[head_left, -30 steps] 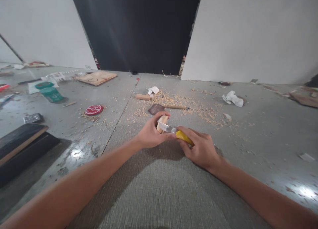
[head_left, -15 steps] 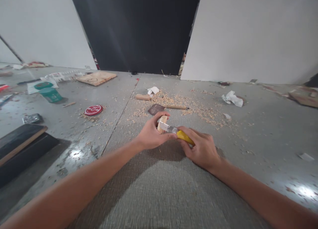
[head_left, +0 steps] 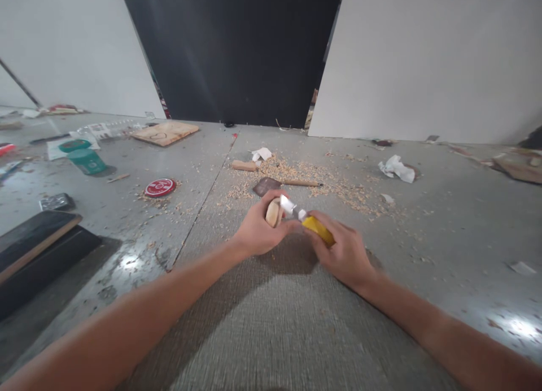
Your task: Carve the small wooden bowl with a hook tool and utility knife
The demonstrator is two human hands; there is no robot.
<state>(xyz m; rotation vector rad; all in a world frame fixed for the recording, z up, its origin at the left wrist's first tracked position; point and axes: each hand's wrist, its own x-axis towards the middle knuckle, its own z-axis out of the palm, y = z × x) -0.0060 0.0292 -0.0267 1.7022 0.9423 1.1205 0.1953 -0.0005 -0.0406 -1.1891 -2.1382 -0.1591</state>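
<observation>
My left hand (head_left: 257, 233) is clenched around the small wood piece (head_left: 272, 212), holding it just above the floor (head_left: 271, 323) so it stays steady; my right hand (head_left: 345, 254) grasps the yellow-handled knife (head_left: 315, 228), blade against the wood's edge; shavings (head_left: 305, 173) lie beyond.

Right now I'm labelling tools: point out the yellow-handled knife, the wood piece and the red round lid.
yellow-handled knife (head_left: 317, 229), head view, handle.
wood piece (head_left: 272, 212), head view, rounded end.
red round lid (head_left: 159, 187), head view, centre.
</observation>
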